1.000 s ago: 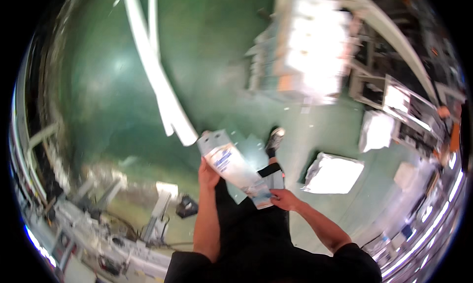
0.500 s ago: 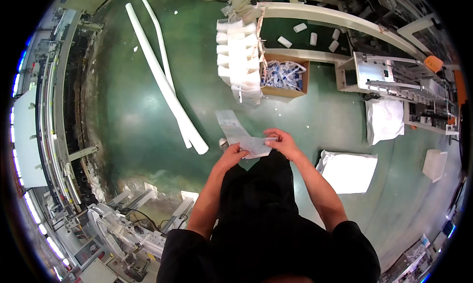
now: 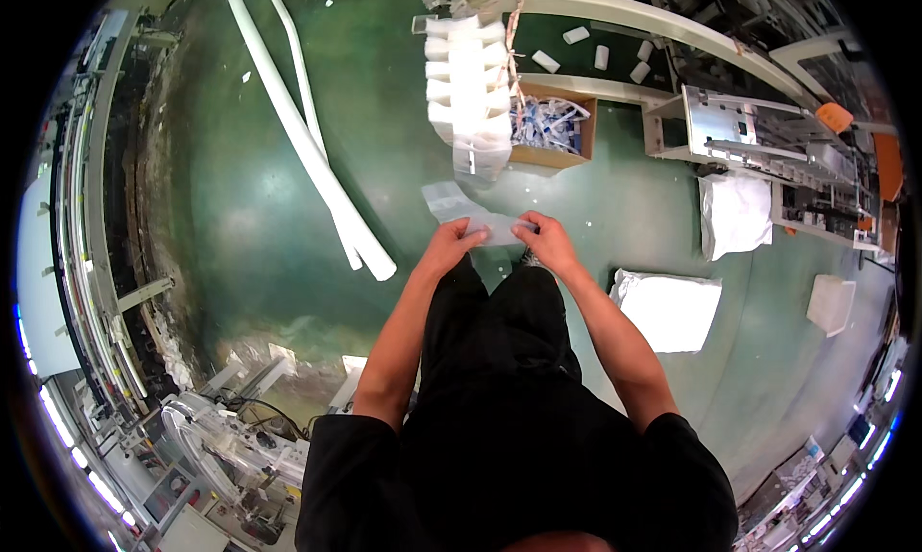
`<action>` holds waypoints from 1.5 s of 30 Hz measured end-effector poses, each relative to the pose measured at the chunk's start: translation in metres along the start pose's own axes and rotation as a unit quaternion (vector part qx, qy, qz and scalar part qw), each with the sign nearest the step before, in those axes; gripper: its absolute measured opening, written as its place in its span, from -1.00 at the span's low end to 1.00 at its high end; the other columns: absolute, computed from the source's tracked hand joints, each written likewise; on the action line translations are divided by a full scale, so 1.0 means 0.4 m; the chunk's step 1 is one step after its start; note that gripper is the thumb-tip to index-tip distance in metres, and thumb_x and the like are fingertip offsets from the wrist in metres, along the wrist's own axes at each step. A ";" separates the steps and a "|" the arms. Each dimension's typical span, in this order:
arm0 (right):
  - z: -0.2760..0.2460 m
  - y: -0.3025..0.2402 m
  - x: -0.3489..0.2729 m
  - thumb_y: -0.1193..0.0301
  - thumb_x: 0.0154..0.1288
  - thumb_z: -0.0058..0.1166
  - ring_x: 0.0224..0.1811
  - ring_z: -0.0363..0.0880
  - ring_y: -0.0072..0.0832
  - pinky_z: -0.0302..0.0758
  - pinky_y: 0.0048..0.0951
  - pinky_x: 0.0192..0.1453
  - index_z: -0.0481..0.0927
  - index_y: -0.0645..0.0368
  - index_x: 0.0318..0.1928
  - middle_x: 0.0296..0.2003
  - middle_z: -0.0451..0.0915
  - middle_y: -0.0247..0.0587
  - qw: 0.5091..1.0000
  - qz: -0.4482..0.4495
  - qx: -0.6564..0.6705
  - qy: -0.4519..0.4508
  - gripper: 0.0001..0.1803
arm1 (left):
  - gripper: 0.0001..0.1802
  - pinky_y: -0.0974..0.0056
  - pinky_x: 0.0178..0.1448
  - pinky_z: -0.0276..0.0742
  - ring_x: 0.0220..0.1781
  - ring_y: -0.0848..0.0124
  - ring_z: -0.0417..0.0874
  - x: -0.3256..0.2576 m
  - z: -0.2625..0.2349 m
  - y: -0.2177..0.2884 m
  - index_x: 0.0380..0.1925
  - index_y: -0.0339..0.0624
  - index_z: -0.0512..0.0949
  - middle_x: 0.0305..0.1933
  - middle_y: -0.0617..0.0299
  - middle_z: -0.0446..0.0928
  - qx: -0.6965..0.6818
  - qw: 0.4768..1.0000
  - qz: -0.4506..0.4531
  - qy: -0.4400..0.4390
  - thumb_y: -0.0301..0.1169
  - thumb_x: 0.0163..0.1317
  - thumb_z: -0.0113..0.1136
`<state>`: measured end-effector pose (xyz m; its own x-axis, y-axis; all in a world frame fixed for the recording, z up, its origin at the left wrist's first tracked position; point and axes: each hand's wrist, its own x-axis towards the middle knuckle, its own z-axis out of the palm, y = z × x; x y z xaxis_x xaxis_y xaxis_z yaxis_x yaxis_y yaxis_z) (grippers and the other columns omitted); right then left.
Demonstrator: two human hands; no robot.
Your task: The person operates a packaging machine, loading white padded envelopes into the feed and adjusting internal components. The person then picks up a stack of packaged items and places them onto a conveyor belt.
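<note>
A strip of translucent whitish plastic film [image 3: 499, 228] stretches between my two hands, in front of my legs. My left hand [image 3: 451, 245] pinches its near edge, thumb on top. The far right end is pinched between the thumb and fingers of my right hand [image 3: 550, 243]. Past my left hand, the loose end of the film slants away to the far left above the green floor. Whether the film is a single sheet or a flattened bag, I cannot tell.
Ahead stands a stack of white padded pieces [image 3: 468, 91] beside a cardboard box [image 3: 588, 134] of small blue-and-clear items. Two long white tubes [image 3: 312, 158] lie on the floor at left. White packages [image 3: 669, 310] and a pale bin [image 3: 831, 304] are at right. Machinery [image 3: 230, 456] stands at near left.
Both hands have moved farther forward with the film, which now lies straighter between them. The whole view has shifted slightly, and a shoe now shows by my right leg instead of my left.
</note>
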<state>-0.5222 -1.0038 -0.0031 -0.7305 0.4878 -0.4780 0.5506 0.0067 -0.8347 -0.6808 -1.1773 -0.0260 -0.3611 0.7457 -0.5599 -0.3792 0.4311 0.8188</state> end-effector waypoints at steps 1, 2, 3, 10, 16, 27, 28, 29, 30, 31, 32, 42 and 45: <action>0.019 -0.003 0.016 0.43 0.24 0.19 -0.29 0.55 -0.45 0.48 -0.40 -0.13 0.63 0.22 -0.20 -0.36 0.62 -0.22 1.000 -0.009 0.014 0.000 -0.84 | -0.79 0.37 -0.03 0.47 -0.17 0.59 0.56 0.003 -0.016 -0.013 -0.18 -0.28 0.65 -0.22 0.35 0.65 0.006 1.000 -0.007 -0.007 -0.41 0.23 0.30; 0.026 -0.003 0.025 0.46 0.21 0.18 -0.26 0.55 -0.40 0.47 -0.38 -0.12 0.62 0.21 -0.22 -0.34 0.61 -0.21 0.996 -0.077 -0.034 0.008 -0.86 | -0.81 0.36 -0.02 0.48 -0.16 0.56 0.59 0.005 -0.031 -0.034 -0.21 -0.26 0.65 -0.22 0.33 0.66 0.011 1.000 -0.014 -0.014 -0.43 0.20 0.30; 0.023 0.004 0.028 0.50 0.17 0.18 -0.22 0.55 -0.34 0.47 -0.35 -0.10 0.61 0.20 -0.24 -0.32 0.60 -0.20 0.986 -0.145 -0.081 0.016 -0.87 | -0.83 0.35 -0.01 0.48 -0.15 0.53 0.61 0.005 -0.044 -0.051 -0.24 -0.24 0.66 -0.22 0.31 0.67 0.017 0.999 -0.021 -0.021 -0.45 0.17 0.31; 0.051 -0.071 -0.085 0.60 0.03 0.18 -0.14 0.51 -0.16 0.49 -0.23 -0.05 0.58 0.16 -0.29 -0.28 0.57 -0.21 0.940 -0.261 -0.218 -0.035 -0.82 | -0.79 0.18 0.16 0.51 0.04 0.21 0.64 -0.115 -0.052 -0.074 -0.28 -0.14 0.69 -0.11 0.21 0.67 0.292 0.917 0.270 -0.008 -0.53 0.01 0.28; 0.091 -0.035 -0.121 0.64 0.03 0.18 -0.14 0.53 -0.17 0.51 -0.25 -0.06 0.57 0.17 -0.29 -0.27 0.58 -0.22 0.957 -0.208 -0.201 -0.007 -0.80 | -0.77 0.15 0.20 0.48 0.05 0.19 0.62 -0.136 -0.059 -0.103 -0.26 -0.15 0.69 -0.09 0.22 0.67 0.283 0.928 0.243 -0.014 -0.48 0.01 0.29; 0.097 0.001 -0.022 0.48 0.28 0.17 -0.24 0.59 -0.42 0.51 -0.38 -0.14 0.56 0.25 -0.25 -0.35 0.59 -0.23 0.996 -0.032 -0.089 0.003 -0.89 | -0.60 0.18 0.09 0.53 -0.02 0.15 0.62 -0.029 -0.059 -0.106 0.05 -0.14 0.56 0.03 0.08 0.59 0.181 0.971 0.117 0.102 -0.44 0.16 0.30; 0.090 -0.005 -0.021 0.46 0.30 0.17 -0.27 0.59 -0.49 0.51 -0.40 -0.16 0.56 0.26 -0.24 -0.37 0.59 -0.25 0.998 0.028 -0.061 -0.010 -0.88 | -0.50 0.19 0.10 0.52 -0.01 0.15 0.61 -0.022 -0.045 -0.115 0.13 -0.14 0.51 0.07 0.07 0.57 0.165 0.969 0.103 0.152 -0.43 0.14 0.33; 0.089 0.005 -0.018 0.44 0.34 0.14 -0.34 0.58 -0.60 0.51 -0.48 -0.23 0.56 0.26 -0.19 -0.42 0.58 -0.32 0.998 0.031 -0.063 0.005 -0.86 | -0.42 0.18 0.13 0.51 0.04 0.13 0.59 -0.022 -0.039 -0.127 0.18 -0.14 0.46 0.11 0.06 0.54 0.181 0.963 0.117 0.160 -0.42 0.11 0.35; 0.098 0.003 -0.018 0.44 0.34 0.14 -0.34 0.58 -0.59 0.51 -0.50 -0.25 0.56 0.26 -0.17 -0.41 0.59 -0.32 0.997 0.071 0.010 0.016 -0.85 | -0.34 0.16 0.15 0.51 0.08 0.11 0.58 -0.025 -0.034 -0.138 0.23 -0.14 0.40 0.16 0.05 0.52 0.197 0.957 0.131 0.169 -0.41 0.09 0.38; 0.106 -0.002 -0.022 0.43 0.35 0.13 -0.34 0.59 -0.59 0.51 -0.51 -0.27 0.56 0.26 -0.16 -0.40 0.60 -0.32 0.990 0.110 0.080 0.030 -0.85 | -0.26 0.15 0.18 0.50 0.12 0.09 0.56 -0.026 -0.021 -0.143 0.28 -0.15 0.35 0.20 0.04 0.49 0.211 0.950 0.147 0.176 -0.40 0.06 0.40; 0.111 -0.007 -0.021 0.43 0.35 0.13 -0.35 0.59 -0.59 0.50 -0.53 -0.29 0.57 0.26 -0.14 -0.39 0.61 -0.32 0.977 0.148 0.148 0.040 -0.84 | -0.26 0.13 0.20 0.49 0.17 0.07 0.53 -0.042 -0.002 -0.112 0.27 -0.16 0.35 0.22 0.03 0.48 0.242 0.944 0.177 0.136 -0.40 0.05 0.41; 0.068 -0.070 0.008 0.40 0.36 0.12 -0.42 0.51 -0.63 0.44 -0.55 -0.33 0.60 0.21 -0.09 -0.35 0.65 -0.33 0.994 0.055 0.064 0.071 -0.81 | -0.69 0.16 -0.01 0.56 -0.11 0.00 0.67 -0.016 0.050 -0.059 -0.01 -0.22 0.60 -0.09 -0.04 0.65 0.146 0.966 0.181 0.112 -0.35 0.29 0.18; 0.061 -0.154 0.039 0.37 0.35 0.16 -0.42 0.49 -0.65 0.44 -0.56 -0.31 0.62 0.18 -0.08 -0.36 0.65 -0.37 0.978 -0.076 0.029 0.191 -0.79 | -0.70 0.20 -0.08 0.55 -0.20 0.15 0.70 0.010 0.006 -0.011 -0.06 -0.26 0.62 -0.18 -0.01 0.67 0.143 0.981 0.108 0.076 -0.31 0.33 0.15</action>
<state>-0.5774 -1.0177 0.0343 -0.5918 0.7756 -0.2196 0.4156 0.0601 -0.9076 -0.6785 -1.1748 -0.0314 -0.5375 0.7606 -0.3641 -0.0337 0.4120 0.9105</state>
